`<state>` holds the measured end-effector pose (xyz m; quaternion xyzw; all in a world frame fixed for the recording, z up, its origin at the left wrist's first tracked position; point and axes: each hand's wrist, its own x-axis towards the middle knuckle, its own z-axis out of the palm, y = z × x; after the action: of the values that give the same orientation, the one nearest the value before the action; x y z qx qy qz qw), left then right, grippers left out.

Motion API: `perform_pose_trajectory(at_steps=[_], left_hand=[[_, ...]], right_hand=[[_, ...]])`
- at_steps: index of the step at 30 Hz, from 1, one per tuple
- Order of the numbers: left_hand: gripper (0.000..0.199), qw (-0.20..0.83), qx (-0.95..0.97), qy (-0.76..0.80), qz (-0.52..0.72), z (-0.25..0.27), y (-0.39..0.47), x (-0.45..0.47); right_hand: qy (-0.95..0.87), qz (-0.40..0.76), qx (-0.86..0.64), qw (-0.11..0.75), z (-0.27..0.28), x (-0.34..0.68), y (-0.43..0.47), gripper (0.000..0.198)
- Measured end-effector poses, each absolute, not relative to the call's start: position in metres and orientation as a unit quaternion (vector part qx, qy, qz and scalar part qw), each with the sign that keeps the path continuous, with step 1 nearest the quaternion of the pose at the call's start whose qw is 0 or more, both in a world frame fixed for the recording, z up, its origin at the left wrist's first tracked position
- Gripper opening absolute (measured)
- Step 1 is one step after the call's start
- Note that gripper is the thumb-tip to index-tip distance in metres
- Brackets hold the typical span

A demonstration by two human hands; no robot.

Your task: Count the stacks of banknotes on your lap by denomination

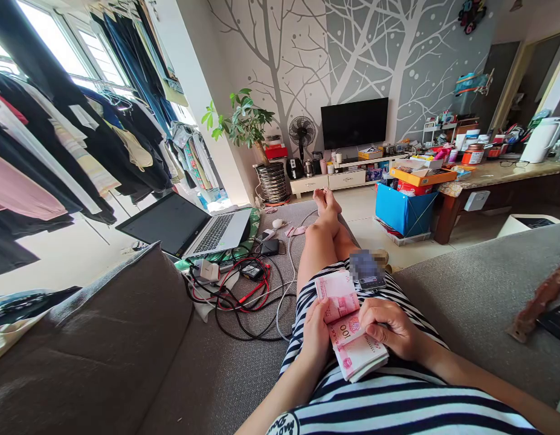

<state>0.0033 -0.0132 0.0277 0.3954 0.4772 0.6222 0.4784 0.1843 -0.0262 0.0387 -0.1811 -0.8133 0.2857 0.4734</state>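
Note:
A thick stack of red and white 100 banknotes rests on my lap, over black-and-white striped clothing. My left hand is wrapped round the stack's left side, its thumb on the notes. From the right, my right hand bends its fingers over the upper notes, thumb and fingertips pressed at their edge. The far part of the notes is folded up and leans away from me. Just beyond, a phone lies on my thigh, its upper part blurred out.
On the sofa at left are an open laptop and tangled cables with chargers. A sofa cushion stands nearer. A blue storage box and a cluttered table are at right. Remote-like black object lies at the right edge.

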Motion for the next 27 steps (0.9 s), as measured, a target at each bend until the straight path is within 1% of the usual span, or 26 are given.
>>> perform_pose_trajectory(at_steps=[4, 9, 18, 27], left_hand=[[0.017, 0.519, 0.373, 0.442, 0.630, 0.035, -0.015, 0.007], [0.016, 0.543, 0.358, 0.420, 0.632, 0.033, -0.014, 0.008], [0.018, 0.542, 0.349, 0.429, 0.633, 0.036, -0.014, 0.008], [0.016, 0.557, 0.340, 0.425, 0.628, 0.024, -0.011, 0.006]], right_hand=[[-0.810, 0.290, -0.190, 0.473, 0.037, 0.185, -0.026, 0.030], [-0.811, 0.280, -0.205, 0.471, 0.035, 0.186, -0.026, 0.029], [-0.812, 0.285, -0.191, 0.472, 0.039, 0.185, -0.027, 0.035], [-0.804, 0.305, -0.172, 0.480, 0.042, 0.186, -0.027, 0.042]])
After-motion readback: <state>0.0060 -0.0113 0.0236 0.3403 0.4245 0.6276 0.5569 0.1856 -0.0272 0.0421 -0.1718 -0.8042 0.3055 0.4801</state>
